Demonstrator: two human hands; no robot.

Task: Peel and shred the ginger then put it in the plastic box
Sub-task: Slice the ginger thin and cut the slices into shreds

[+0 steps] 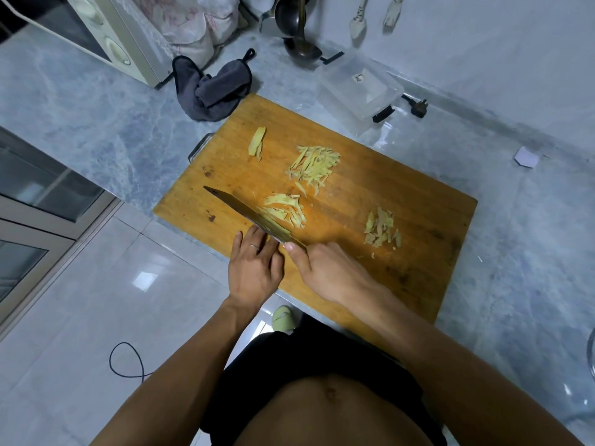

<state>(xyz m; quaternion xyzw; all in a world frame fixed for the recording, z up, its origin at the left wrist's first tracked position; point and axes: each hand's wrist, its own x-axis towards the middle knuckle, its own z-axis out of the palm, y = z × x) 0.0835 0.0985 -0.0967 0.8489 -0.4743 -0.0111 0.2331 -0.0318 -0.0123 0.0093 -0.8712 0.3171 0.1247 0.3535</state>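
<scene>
A wooden cutting board [402, 191] lies on the marble counter. On it are a pile of ginger shreds [315, 165], a smaller pile [288, 207] against the cleaver [235, 206], a few ginger slices [257, 141] at the far left, and ginger peel scraps [381, 226] to the right. My right hand [325, 272] grips the cleaver's handle, which is hidden, thumb along the blade's heel. Some shreds cling to the tilted blade. My left hand [254, 265] has straight fingers touching the blade's near side. The clear plastic box [360, 88] stands beyond the board's far corner, with nothing visible inside.
A grey cloth [212, 88] lies by the board's far left corner, next to a microwave [106, 37]. Ladles [302, 49] hang behind the box, and a black plug [418, 106] lies to its right. A paper scrap [526, 157] sits far right. The counter edge runs under the board's near left side.
</scene>
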